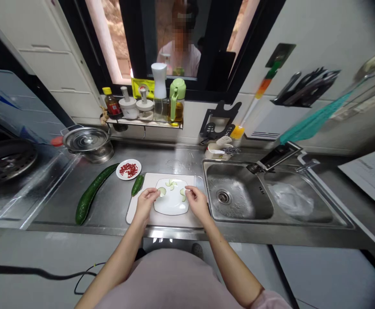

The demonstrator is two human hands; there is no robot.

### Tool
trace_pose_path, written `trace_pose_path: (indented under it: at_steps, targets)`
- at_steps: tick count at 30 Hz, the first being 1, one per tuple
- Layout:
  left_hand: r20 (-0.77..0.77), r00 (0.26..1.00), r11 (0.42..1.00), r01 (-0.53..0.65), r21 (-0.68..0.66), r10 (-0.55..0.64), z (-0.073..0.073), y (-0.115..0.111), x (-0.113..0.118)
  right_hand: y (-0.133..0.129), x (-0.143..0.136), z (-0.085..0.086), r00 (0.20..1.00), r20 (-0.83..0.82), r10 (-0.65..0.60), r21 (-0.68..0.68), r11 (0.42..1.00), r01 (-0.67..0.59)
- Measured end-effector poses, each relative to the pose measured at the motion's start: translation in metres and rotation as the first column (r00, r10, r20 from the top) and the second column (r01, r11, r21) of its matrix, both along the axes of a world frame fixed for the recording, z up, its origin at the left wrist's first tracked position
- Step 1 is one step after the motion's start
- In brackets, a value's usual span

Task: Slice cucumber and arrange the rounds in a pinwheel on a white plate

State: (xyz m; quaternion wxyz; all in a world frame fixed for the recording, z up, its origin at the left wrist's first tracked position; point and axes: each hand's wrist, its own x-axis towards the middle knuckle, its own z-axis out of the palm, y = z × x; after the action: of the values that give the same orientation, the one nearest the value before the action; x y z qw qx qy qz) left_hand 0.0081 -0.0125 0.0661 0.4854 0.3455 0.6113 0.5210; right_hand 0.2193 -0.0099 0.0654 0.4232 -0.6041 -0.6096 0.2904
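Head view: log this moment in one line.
left hand: pinching round cucumber slice | right hand: at cut slices, grip unclear | white plate: on cutting board | long cucumber: left of board

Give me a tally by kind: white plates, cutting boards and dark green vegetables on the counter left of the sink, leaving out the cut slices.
White plates: 2 (squarish plate, small round plate)
Cutting boards: 1 (pale board)
Dark green vegetables: 2 (long one, short one)
Total: 5
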Motion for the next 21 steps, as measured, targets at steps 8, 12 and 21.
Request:
trace_pose_path:
  at_steps: [8,12,21]
  targets:
    - [0.157,0.968,0.975,0.177,0.131,-0.197,0.049,0.02,0.026,0.025,-0.037,0.042,0.941,-0.257,0.219,0.025,0.975,-0.22]
    - [0.122,0.973,0.971,0.175,0.163,-0.196,0.052,0.018,0.029,0.028,-0.039,0.046,0.931,-0.258,0.258,0.048,0.966,-0.255]
    - [0.2,0.944,0.964,0.265,0.006,-0.261,0.054,0.007,0.026,0.024,-0.035,0.056,0.95,-0.148,0.274,0.183,0.952,-0.246]
